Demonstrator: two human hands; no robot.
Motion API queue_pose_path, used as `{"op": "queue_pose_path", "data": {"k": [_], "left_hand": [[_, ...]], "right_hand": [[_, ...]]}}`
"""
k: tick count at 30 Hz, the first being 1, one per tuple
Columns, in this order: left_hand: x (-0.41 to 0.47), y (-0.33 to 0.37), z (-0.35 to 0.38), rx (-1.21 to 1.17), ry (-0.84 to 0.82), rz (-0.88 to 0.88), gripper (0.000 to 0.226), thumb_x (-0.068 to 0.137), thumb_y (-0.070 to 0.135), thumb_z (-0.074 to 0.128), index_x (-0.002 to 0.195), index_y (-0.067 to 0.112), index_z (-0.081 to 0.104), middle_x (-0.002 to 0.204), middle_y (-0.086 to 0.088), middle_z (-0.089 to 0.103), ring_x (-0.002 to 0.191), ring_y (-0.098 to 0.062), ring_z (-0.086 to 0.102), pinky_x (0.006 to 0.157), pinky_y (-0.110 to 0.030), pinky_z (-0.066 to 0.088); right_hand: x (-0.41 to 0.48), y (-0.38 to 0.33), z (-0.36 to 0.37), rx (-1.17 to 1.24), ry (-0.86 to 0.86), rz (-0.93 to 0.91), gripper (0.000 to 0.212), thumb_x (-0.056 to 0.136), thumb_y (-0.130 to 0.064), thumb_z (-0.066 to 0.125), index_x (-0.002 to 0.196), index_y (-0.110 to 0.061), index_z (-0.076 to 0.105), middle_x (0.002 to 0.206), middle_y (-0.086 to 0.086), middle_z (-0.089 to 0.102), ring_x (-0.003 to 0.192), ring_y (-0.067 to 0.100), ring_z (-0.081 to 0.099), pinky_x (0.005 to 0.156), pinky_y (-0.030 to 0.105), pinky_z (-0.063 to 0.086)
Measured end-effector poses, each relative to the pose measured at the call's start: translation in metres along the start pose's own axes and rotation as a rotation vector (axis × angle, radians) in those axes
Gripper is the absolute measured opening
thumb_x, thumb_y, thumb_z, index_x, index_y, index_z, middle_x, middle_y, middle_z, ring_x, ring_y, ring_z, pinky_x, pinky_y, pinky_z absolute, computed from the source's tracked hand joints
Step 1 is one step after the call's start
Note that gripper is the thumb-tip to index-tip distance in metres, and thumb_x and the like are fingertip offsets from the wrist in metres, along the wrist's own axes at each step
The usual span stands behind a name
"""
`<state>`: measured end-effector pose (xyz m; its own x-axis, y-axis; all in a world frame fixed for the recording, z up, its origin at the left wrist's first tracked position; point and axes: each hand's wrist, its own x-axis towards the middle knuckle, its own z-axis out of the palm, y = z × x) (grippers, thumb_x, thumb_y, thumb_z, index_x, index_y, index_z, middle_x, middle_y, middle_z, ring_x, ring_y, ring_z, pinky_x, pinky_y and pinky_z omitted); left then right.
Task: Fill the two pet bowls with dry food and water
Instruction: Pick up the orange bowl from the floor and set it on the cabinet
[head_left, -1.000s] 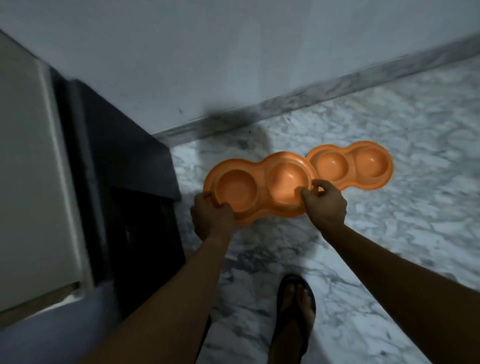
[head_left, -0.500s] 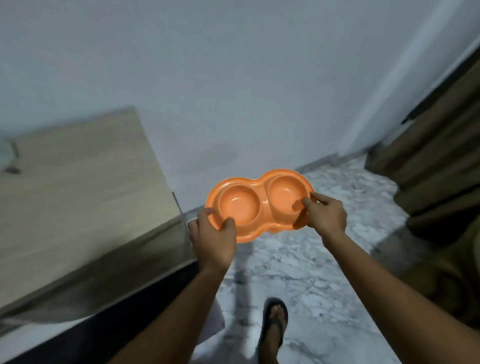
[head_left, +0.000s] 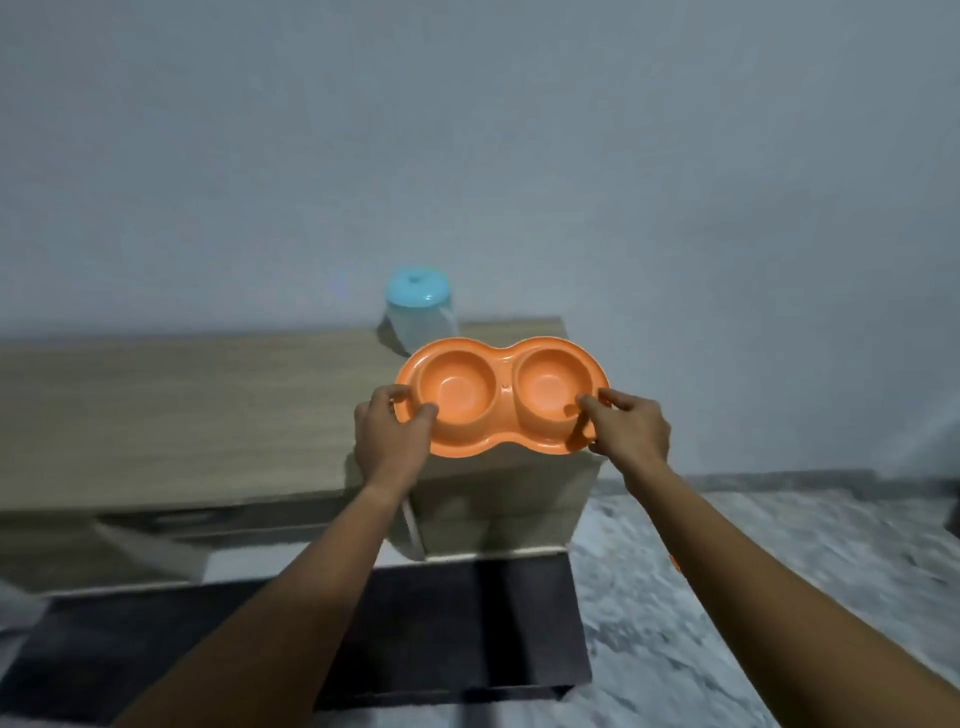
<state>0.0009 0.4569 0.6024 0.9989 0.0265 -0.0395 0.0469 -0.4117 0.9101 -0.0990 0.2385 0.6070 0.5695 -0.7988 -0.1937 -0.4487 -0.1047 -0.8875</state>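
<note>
The orange double pet bowl (head_left: 501, 397) is held level over the right end of the wooden counter (head_left: 182, 415), its long side running left to right. Whether its underside touches the counter top cannot be told. Its left well (head_left: 457, 387) and right well (head_left: 550, 384) both show bare orange bottoms.

The left hand (head_left: 392, 441) grips the bowl's left end, the thumb lying on top of the rim and the other fingers curled round the outer edge. The right hand (head_left: 631, 428) pinches the right end, with the thumb reaching over the rim toward the right well and the fingers wrapped round the outside. Both forearms stretch up from the bottom of the view.

Just behind the bowl's left half, a clear jar (head_left: 421, 325) with a pale blue lid (head_left: 417, 288) stands upright on the counter, close to the plain grey wall (head_left: 467, 130). Below the counter's front lies a dark flat surface (head_left: 441, 623), blurred. To the right runs a marbled floor (head_left: 779, 571)
</note>
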Motion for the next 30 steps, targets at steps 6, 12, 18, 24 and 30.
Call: {"op": "queue_pose_path", "data": {"k": [6,12,18,24,30], "left_hand": [[0.053,-0.067,-0.148,0.023,0.17,-0.119,0.038,0.082,0.033,0.07,0.118,0.026,0.06,0.127,-0.004,0.054,0.096,-0.019,0.052,0.082,-0.032,0.04],[0.149,-0.135,-0.249,0.023,0.167,-0.23,0.042,0.084,0.03,0.071,0.123,0.019,0.063,0.131,-0.008,0.061,0.115,-0.029,0.059,0.08,-0.031,0.039],[0.247,-0.2,-0.308,0.109,0.096,-0.245,0.046,0.082,0.038,0.072,0.124,0.022,0.063,0.128,-0.009,0.064,0.113,-0.03,0.061,0.094,-0.041,0.05],[0.294,-0.237,-0.331,0.176,0.013,-0.269,0.047,0.08,0.044,0.07,0.122,0.025,0.064,0.122,-0.006,0.067,0.109,-0.028,0.063,0.091,-0.04,0.052],[0.303,-0.259,-0.343,0.146,0.016,-0.246,0.047,0.083,0.041,0.069,0.124,0.02,0.063,0.125,-0.006,0.065,0.111,-0.026,0.061,0.089,-0.035,0.05]], "right_hand": [[-0.069,-0.044,0.148,-0.06,-0.201,-0.125,0.067,0.077,-0.059,0.074,0.131,-0.02,0.068,0.13,0.005,0.07,0.086,0.027,0.074,0.083,0.049,0.062],[-0.094,-0.06,0.308,-0.125,-0.244,-0.085,0.085,0.062,-0.077,0.063,0.129,-0.026,0.069,0.119,0.005,0.075,0.094,0.033,0.074,0.09,0.05,0.059],[-0.115,-0.083,0.427,-0.165,-0.242,0.01,0.06,0.086,-0.056,0.07,0.135,-0.021,0.066,0.132,0.009,0.068,0.116,0.032,0.065,0.102,0.049,0.052],[-0.123,-0.076,0.487,-0.199,-0.197,0.101,0.058,0.089,-0.053,0.068,0.136,-0.02,0.065,0.134,0.009,0.067,0.12,0.031,0.063,0.105,0.046,0.05],[-0.131,-0.077,0.515,-0.231,-0.15,0.087,0.058,0.088,-0.053,0.067,0.136,-0.02,0.065,0.132,0.009,0.069,0.116,0.031,0.065,0.103,0.05,0.051]]}}
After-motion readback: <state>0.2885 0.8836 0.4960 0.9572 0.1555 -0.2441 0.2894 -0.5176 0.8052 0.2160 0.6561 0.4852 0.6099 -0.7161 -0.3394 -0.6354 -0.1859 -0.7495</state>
